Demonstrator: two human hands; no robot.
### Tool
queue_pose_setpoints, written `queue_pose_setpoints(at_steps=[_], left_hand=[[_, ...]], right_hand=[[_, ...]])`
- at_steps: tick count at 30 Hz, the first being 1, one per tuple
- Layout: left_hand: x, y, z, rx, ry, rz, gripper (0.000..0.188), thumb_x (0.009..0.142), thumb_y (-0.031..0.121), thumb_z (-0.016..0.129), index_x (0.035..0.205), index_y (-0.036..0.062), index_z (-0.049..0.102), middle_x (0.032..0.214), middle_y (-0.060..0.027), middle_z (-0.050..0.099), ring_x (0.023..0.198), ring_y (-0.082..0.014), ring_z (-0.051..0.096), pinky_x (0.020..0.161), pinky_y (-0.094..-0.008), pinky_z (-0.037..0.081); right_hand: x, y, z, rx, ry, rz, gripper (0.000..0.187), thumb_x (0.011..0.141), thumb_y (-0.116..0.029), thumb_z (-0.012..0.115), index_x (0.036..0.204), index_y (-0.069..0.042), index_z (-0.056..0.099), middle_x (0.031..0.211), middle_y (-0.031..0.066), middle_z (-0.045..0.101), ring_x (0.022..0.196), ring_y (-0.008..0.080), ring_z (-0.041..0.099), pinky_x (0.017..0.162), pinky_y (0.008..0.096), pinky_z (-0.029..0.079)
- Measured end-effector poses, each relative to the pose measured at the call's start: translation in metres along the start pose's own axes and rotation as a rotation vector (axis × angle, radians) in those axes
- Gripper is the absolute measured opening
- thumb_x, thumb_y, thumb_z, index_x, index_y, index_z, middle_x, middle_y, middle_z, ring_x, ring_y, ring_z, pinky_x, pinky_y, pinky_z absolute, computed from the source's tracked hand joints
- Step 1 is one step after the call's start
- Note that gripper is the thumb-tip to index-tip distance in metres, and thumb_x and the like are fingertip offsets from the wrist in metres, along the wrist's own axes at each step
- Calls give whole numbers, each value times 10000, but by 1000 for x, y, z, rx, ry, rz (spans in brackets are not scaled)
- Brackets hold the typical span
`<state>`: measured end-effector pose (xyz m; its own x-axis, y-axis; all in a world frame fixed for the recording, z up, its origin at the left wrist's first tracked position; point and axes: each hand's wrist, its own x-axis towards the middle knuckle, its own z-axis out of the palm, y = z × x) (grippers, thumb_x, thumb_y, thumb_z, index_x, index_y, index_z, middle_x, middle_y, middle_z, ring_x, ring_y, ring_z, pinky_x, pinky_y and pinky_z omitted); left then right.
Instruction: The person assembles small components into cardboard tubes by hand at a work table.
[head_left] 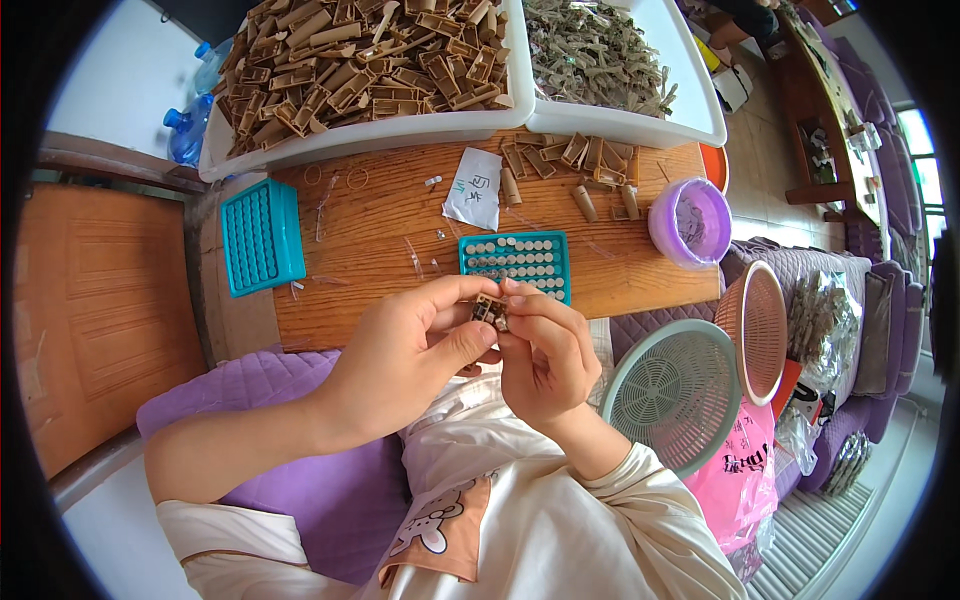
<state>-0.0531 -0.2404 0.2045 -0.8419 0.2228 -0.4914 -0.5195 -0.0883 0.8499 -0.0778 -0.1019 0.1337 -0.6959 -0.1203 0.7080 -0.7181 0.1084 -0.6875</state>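
Note:
My left hand point(410, 340) is closed on a small brown plastic casing point(487, 307) with light and dark parts inside it. The fingertips of my right hand point(548, 350) pinch at the same casing from the other side, just beyond the edge of my lap. My fingers hide much of the casing, so its finer parts are hard to make out. Right behind my hands a teal rack point(553, 240) stands on the table, holding rows of small white round-topped pieces point(520, 258).
Around the wooden table point(380, 220) are a second teal rack point(262, 238), a paper slip point(474, 190), loose brown casings point(575, 155) and a purple bowl point(713, 220). White bins of brown casings point(360, 60) and greyish pieces point(595, 60) line the back. Baskets point(672, 395) sit right.

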Motion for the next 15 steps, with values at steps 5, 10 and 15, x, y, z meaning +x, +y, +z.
queue_pose_setpoints(at_steps=[5,10,15], left_hand=[[0,1,1,425,68,56,262,840,50,492,1092,-16,475,805,-83,609,741,-129,606,609,-241,470],[-10,-11,14,734,-49,203,277,763,64,555,1037,29,532,684,-172,581,575,-298,581,524,-324,453],[-17,2,17,636,-293,9,261,766,101,551,1017,31,542,623,-137,567,500,-232,565,503,-304,449]], right_hand=[[26,-5,-26,-6,-490,243,184,632,40,632,777,-20,538,807,90,571,706,238,585,581,313,477],[56,-16,-49,-65,-1058,504,323,627,-75,668,889,-52,480,831,89,520,739,295,539,613,361,438],[66,6,-51,113,-1204,396,473,593,-162,725,977,-41,477,921,113,532,837,271,550,645,351,457]])
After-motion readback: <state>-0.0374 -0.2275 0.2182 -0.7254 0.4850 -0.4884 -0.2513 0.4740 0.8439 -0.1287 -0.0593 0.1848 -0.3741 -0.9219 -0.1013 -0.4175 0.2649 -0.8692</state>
